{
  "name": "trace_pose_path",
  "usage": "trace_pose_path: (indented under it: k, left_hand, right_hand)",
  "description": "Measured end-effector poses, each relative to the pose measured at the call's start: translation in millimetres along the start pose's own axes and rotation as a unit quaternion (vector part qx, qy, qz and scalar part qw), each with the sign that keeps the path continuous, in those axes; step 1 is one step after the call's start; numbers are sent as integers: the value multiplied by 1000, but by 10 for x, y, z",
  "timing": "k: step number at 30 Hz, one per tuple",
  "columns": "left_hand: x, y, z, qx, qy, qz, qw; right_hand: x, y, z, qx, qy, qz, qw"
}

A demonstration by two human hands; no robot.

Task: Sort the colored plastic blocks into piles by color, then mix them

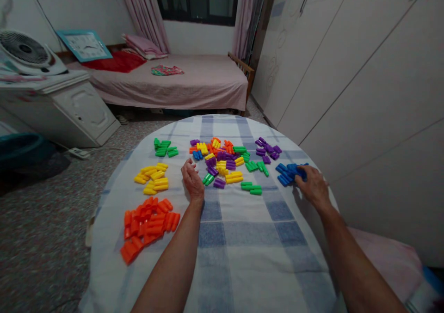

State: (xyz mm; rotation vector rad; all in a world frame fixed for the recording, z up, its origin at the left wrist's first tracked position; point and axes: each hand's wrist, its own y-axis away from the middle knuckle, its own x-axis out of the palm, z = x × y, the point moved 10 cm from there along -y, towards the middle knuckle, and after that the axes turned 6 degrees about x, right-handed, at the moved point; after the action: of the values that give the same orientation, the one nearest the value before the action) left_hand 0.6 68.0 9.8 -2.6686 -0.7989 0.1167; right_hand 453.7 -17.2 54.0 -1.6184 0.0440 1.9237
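Mid-frame, the mixed pile (231,165) lies just right of my nearer, half-curled left hand (192,180), my right hand (315,188) touching blue pieces (286,173), though I cannot tell whether either grip holds anything.

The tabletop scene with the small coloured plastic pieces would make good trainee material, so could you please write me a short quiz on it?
1. Which does the right hand touch?
a) yellow plastic pieces
b) blue plastic pieces
c) purple plastic pieces

2. True or false: the big pile of orange plastic pieces lies nearer the camera than the yellow plastic cluster on the left.

3. Fill in the colour: the plastic cluster just beyond that yellow one is ____.

Key: 1 b; 2 true; 3 green.
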Motion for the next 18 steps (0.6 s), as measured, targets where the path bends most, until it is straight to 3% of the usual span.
trace_pose_path:
  k: [9, 18]
  left_hand:
    - [62, -10, 65, 1, -13, 28, 1000]
    - [71, -5, 58, -8, -19, 39, 999]
  right_hand:
    - [29, 99, -13, 24, -30, -68, 997]
    - [179, 151, -106, 16, -29, -53, 998]
